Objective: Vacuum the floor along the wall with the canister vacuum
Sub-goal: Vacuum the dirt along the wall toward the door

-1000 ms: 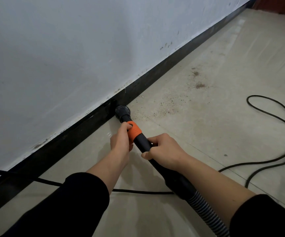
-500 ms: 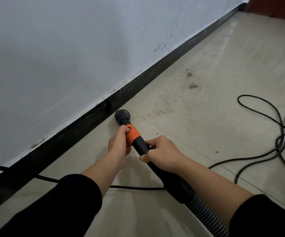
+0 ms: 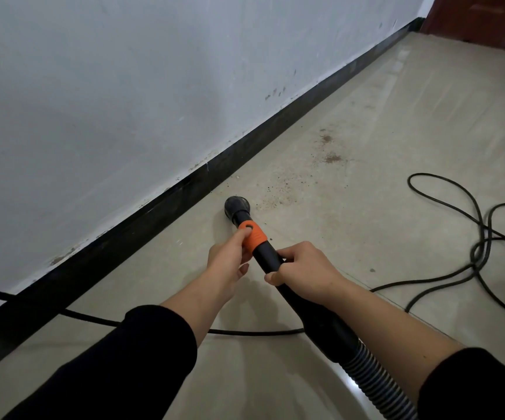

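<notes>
I counted 2 hands, 1 vac wand, 1 round nozzle, 1 ribbed hose, 1 cord. L hand pinched the orange collar, thumb on top. R hand curled round the wand just behind. Nozzle sat on floor near baseboard, apart from it. Dirt specks at nozzle's 1 o'clock; cord loops at 3 o'clock.

Dim, soft daylight; wide-angle edge distortion
</notes>
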Motion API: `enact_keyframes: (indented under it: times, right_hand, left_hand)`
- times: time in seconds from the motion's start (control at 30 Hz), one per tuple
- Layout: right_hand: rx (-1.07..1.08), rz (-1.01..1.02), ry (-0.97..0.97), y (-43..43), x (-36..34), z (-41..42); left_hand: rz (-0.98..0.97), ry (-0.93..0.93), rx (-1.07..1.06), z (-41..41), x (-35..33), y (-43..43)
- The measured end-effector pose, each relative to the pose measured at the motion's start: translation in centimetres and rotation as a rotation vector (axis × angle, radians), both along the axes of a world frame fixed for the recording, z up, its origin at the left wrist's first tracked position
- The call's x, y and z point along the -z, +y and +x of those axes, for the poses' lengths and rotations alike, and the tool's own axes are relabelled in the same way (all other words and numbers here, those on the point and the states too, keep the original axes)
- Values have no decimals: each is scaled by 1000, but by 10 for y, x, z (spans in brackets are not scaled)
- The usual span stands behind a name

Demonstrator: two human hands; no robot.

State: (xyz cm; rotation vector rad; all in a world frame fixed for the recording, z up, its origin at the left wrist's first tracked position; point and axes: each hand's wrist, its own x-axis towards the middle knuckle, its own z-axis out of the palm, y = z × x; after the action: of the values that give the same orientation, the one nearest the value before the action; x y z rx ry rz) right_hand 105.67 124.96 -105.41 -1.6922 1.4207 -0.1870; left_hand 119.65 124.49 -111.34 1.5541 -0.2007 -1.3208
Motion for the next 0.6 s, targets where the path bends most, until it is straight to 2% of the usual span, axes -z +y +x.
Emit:
enact_keyframes:
  times: [0.27,0.6]
  right_hand:
    - [5,13,5,3,-3,-11]
    - [-139,119,-39,24,-16,-20]
  left_hand:
    - [-18,-23,45,-10,-5,6]
    - [68,-106,38,-4,-17,40]
